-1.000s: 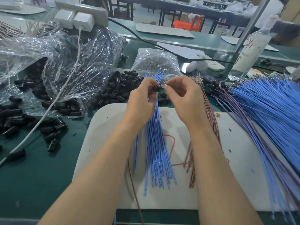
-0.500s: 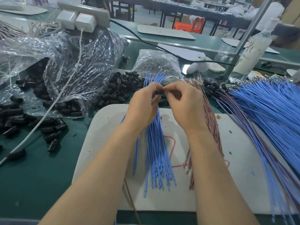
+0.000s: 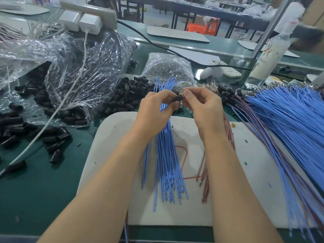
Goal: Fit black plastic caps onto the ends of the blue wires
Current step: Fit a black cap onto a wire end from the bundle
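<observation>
My left hand [image 3: 154, 111] grips a bundle of blue wires [image 3: 166, 163] that hangs down over a white board [image 3: 245, 181], and its fingertips pinch a black plastic cap [image 3: 178, 98]. My right hand [image 3: 203, 106] meets it at the cap, thumb and forefinger pinched on a wire end with a metal terminal; which wire is hard to tell. A heap of loose black caps [image 3: 126, 97] lies just left of my hands. Brown wires [image 3: 228, 130] run under my right wrist.
A large fan of blue and brown wires [image 3: 289, 120] covers the right side. Clear plastic bags [image 3: 78, 67] with caps lie at left, a small bag of terminals [image 3: 168, 67] behind my hands. A white charger cable [image 3: 52, 116], power strip [image 3: 87, 16] and spray bottle [image 3: 268, 57] stand nearby.
My hands have stayed together at the cap, shifting slightly lower; the right thumb now shows on top, and the fingers have worked around the cap.
</observation>
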`<action>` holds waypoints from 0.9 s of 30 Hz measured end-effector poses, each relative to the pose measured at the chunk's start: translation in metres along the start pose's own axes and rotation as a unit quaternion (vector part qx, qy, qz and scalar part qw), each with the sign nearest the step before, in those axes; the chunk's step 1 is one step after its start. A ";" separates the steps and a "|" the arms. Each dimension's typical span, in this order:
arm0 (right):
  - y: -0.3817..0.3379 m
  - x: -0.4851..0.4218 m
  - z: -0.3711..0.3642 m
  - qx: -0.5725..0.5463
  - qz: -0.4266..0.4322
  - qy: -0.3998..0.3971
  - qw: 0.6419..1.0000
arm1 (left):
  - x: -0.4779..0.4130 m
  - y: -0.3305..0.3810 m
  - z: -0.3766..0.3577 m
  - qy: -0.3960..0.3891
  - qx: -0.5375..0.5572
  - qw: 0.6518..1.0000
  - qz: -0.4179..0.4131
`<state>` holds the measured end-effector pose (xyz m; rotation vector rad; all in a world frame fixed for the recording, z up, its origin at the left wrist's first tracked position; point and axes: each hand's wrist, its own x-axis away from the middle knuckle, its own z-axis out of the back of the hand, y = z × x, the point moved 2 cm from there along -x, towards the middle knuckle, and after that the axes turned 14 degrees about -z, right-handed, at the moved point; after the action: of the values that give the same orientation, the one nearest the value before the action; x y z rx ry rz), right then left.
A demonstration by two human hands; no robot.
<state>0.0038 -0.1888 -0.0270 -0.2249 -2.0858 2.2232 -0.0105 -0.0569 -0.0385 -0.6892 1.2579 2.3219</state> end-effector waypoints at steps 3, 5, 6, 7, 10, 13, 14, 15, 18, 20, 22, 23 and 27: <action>-0.001 -0.001 0.001 0.028 0.021 0.016 0.999 | -0.001 0.001 -0.001 -0.009 0.009 1.000 -0.006; -0.001 0.000 0.001 0.036 0.028 0.020 0.999 | 0.000 0.002 -0.001 -0.010 0.018 1.000 -0.007; -0.001 0.000 0.002 0.040 0.029 0.019 0.999 | 0.000 0.002 -0.001 -0.011 0.019 1.000 -0.007; -0.001 0.000 0.001 0.043 0.028 0.016 0.999 | 0.000 0.002 -0.001 -0.011 0.017 1.000 -0.006; 0.001 0.000 0.000 0.035 0.011 -0.001 0.999 | 0.000 0.002 -0.001 -0.007 0.016 1.000 -0.004; 0.003 0.000 -0.002 -0.019 -0.023 -0.019 0.999 | -0.001 0.001 -0.002 0.001 0.015 1.000 0.007; 0.004 0.000 -0.003 -0.035 -0.033 -0.022 0.999 | -0.001 0.001 -0.002 0.001 0.014 1.000 0.009; 0.005 0.000 -0.003 -0.047 -0.040 -0.025 0.998 | -0.001 0.002 -0.002 0.001 0.013 1.000 0.008; 0.006 0.000 -0.005 -0.065 -0.043 -0.031 0.996 | -0.001 0.004 -0.001 0.007 0.011 1.000 0.005; 0.007 0.000 -0.006 -0.061 -0.040 -0.032 0.997 | -0.002 0.006 0.000 0.016 0.012 1.000 0.002; 0.007 0.000 -0.006 -0.059 -0.041 -0.032 0.997 | -0.002 0.006 0.001 0.019 0.012 1.000 0.002; 0.008 0.000 -0.007 -0.062 -0.043 -0.034 0.997 | -0.001 0.007 0.001 0.018 0.011 1.000 0.003; 0.010 0.001 -0.009 -0.077 -0.061 -0.041 0.994 | -0.001 0.007 0.001 0.017 0.005 1.000 0.003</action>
<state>0.0052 -0.1802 -0.0375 -0.0145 -2.2508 2.0381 -0.0136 -0.0593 -0.0327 -0.7255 1.2874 2.3167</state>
